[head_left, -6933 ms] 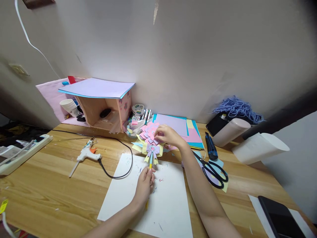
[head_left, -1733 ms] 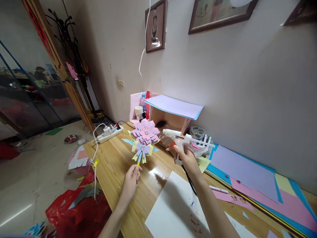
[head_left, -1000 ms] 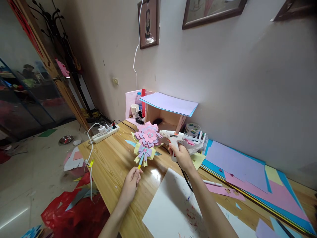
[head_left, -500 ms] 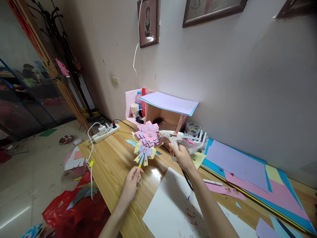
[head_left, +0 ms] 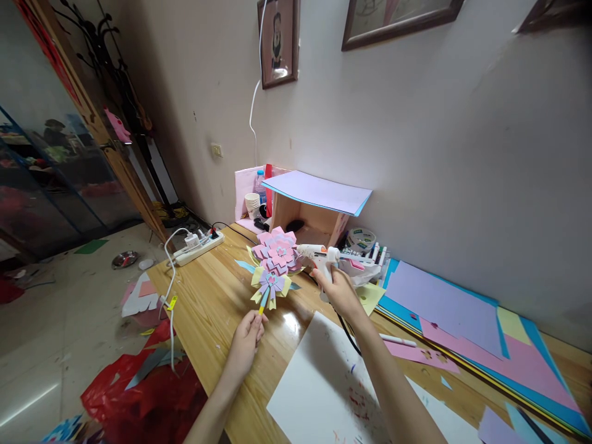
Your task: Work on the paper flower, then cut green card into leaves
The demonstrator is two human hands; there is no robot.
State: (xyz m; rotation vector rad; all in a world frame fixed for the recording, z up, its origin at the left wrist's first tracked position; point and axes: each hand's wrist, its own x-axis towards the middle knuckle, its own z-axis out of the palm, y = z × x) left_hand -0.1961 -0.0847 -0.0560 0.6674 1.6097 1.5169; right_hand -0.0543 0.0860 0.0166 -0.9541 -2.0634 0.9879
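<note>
Pink-and-lilac paper flower [head_left: 279, 253] stands above the left hand [head_left: 246, 338], which is closed round its stem [head_left: 263, 303], long axis nearly upright, tipping slightly right; the right hand [head_left: 337, 287] grips a white glue gun [head_left: 330, 259], nozzle pointing left toward the petals.

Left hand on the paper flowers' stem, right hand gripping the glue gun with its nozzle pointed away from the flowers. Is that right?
Not quite: in the head view, the nozzle points toward the paper flowers, not away. The rest holds: left hand on the stem, right hand gripping the glue gun.
</note>
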